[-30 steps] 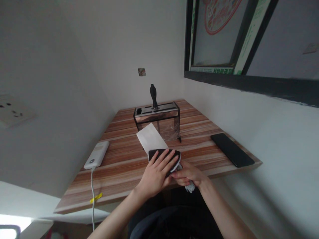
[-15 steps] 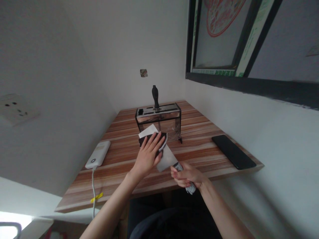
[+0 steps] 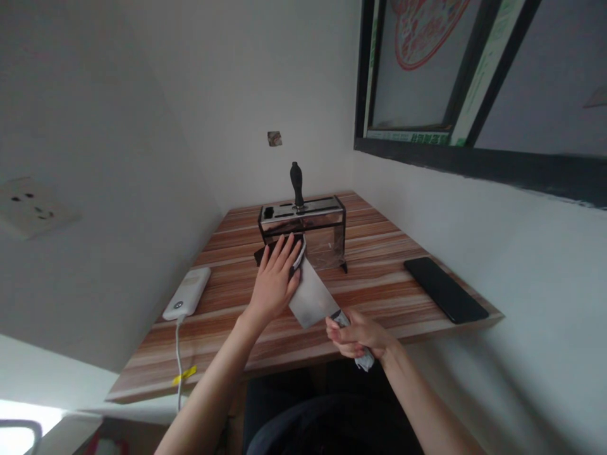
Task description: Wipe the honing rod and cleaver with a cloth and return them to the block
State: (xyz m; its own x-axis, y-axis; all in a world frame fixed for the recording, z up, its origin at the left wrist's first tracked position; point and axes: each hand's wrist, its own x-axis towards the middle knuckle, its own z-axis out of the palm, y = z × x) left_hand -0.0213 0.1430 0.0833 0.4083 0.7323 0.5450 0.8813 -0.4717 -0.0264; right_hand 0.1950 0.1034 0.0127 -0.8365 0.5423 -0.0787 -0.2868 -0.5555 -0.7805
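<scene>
One broad silver metal cleaver in the closed right hand points to eleven o'clock, where the left hand, fingers extended, covers white-edged black cloth, hold unclear.

The right hand grips a cleaver; the left hand lies flat on a black cloth over the blade's far end. A rack stands beyond on the surface.

There are two hands, one cleaver, one black pad and one rack. I count one phone, one white device and one cable.
</scene>
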